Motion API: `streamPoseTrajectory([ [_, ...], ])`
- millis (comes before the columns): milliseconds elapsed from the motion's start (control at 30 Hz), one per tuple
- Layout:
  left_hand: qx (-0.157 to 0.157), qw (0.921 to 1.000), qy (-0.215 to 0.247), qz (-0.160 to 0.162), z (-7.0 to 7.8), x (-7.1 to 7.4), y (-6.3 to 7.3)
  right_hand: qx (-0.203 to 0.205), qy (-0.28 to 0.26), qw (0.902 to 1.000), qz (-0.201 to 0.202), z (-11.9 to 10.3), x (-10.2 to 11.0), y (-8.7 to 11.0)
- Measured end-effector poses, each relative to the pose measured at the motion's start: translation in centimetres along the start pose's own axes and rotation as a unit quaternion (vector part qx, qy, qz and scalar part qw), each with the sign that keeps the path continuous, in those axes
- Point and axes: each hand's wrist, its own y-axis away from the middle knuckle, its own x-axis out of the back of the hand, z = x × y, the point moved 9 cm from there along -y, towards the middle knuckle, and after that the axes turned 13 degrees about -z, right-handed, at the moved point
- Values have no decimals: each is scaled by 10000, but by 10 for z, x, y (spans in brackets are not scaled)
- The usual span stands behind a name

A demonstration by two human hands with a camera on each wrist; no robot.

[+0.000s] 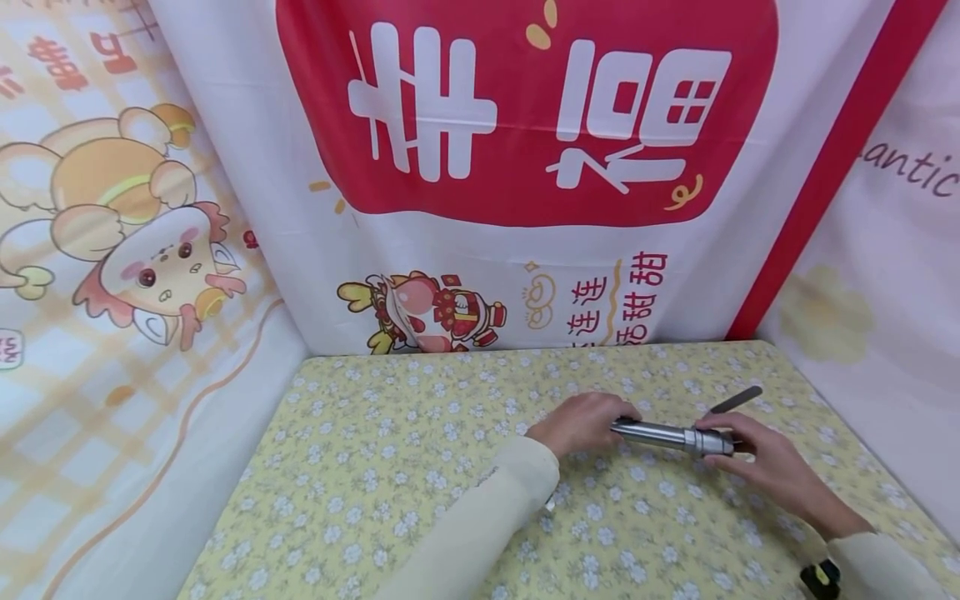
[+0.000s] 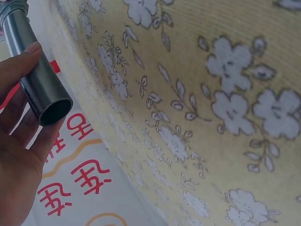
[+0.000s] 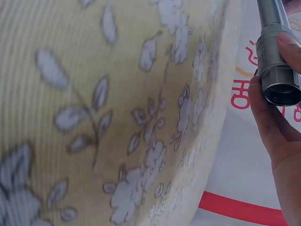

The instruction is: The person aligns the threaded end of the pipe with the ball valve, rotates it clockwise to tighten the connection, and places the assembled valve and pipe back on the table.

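Both hands hold one metal assembly above the table: a straight silver pipe (image 1: 654,432) joined to a ball valve (image 1: 711,442), with a flat grey lever (image 1: 737,400) sticking up and to the right. My left hand (image 1: 588,422) grips the pipe near its free end. In the left wrist view, the open round mouth of the pipe (image 2: 41,75) faces the camera and fingers wrap its side. My right hand (image 1: 776,467) holds the valve between thumb and fingers. The right wrist view shows the valve's (image 3: 270,56) threaded open port; part of the right hand (image 3: 289,155) is cut off.
A yellow flowered cloth covers the table (image 1: 360,500). Printed white and red cloth (image 1: 525,200) hangs behind it, with more printed cloth on the left (image 1: 135,333) and right (image 1: 847,333). A black device (image 1: 821,577) sits at the right wrist.
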Motion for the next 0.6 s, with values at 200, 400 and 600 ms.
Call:
streamPoseTrajectory([
  [200,68,9998,-194,-81,0,-5,-4,392,314,9987,4,0,-4,1],
  [400,118,9991,-376,-165,-1,-9,-7,406,390,9984,-93,6,-10,1],
  [600,130,9983,-526,-221,-3,-14,-6,316,304,9988,-237,9,-14,-2],
])
